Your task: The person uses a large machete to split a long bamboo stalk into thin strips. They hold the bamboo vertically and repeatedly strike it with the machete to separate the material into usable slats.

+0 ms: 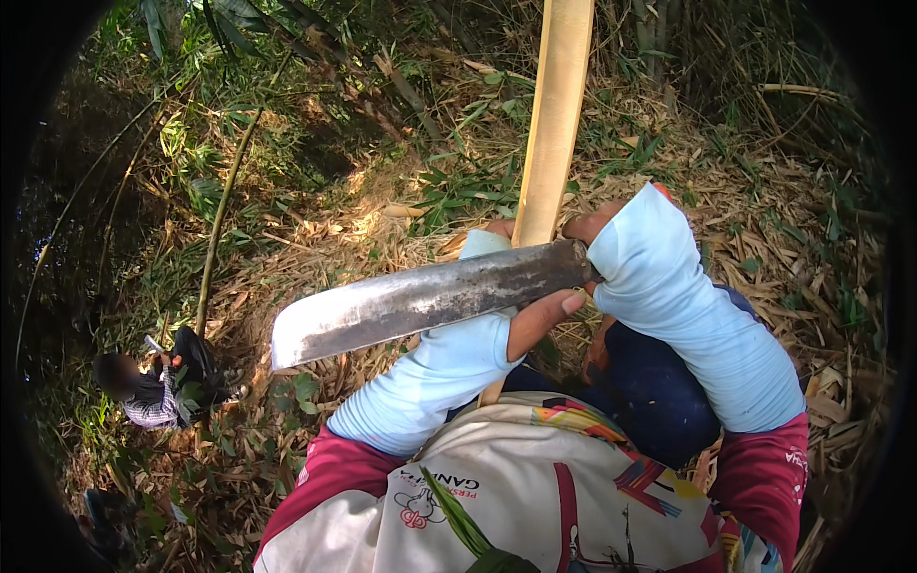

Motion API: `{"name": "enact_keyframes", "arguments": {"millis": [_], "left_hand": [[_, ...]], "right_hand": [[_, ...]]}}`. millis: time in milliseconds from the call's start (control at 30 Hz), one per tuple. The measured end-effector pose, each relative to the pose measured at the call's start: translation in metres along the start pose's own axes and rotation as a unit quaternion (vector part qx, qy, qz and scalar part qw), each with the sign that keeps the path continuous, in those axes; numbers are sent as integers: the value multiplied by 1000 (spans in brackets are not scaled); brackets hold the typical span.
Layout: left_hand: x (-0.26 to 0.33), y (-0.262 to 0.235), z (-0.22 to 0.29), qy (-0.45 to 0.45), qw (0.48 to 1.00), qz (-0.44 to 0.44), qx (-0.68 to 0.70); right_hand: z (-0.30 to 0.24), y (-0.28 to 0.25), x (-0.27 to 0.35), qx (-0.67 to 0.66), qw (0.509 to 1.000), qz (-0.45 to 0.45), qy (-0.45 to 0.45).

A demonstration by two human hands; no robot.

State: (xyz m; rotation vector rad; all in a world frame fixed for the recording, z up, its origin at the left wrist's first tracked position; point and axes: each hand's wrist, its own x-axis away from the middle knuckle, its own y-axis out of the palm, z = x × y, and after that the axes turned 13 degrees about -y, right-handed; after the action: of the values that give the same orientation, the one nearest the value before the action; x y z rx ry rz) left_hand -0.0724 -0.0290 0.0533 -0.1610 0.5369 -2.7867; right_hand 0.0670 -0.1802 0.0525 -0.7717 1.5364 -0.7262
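A broad machete (pixel 420 304) with a worn, dark-streaked steel blade lies crosswise before me, its wide tip pointing left. My right hand (pixel 594 225) is closed round its handle end, which the fingers and pale blue sleeve mostly hide. Behind the blade, a long pale split bamboo strip (pixel 554 115) runs from the top of the view down toward my lap. My left hand (pixel 537 325) grips this strip below and behind the blade; its thumb shows under the lower edge, and the other fingers are largely covered. The blade crosses in front of the strip, apparently against it.
Dry bamboo leaves and husks (pixel 334 248) litter the ground. A person (pixel 167 387) sits at the far left beside a slanting green bamboo stem (pixel 227 210). My bent knee (pixel 659 392) in dark blue cloth is close under my right forearm. Dense bamboo growth stands beyond.
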Motion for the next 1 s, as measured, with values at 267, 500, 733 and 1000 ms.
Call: {"name": "enact_keyframes", "arguments": {"millis": [267, 500, 733, 1000], "left_hand": [[8, 5, 14, -59, 997, -4, 55], [10, 7, 7, -23, 999, 33, 10], [8, 7, 6, -35, 997, 36, -63], [4, 7, -5, -53, 996, 35, -66]], "right_hand": [[-2, 1, 2, 19, 1000, -17, -7], [-4, 2, 3, 26, 999, -36, 0], [-5, 0, 1, 16, 999, -39, 2], [-4, 5, 3, 37, 997, -58, 17]]}}
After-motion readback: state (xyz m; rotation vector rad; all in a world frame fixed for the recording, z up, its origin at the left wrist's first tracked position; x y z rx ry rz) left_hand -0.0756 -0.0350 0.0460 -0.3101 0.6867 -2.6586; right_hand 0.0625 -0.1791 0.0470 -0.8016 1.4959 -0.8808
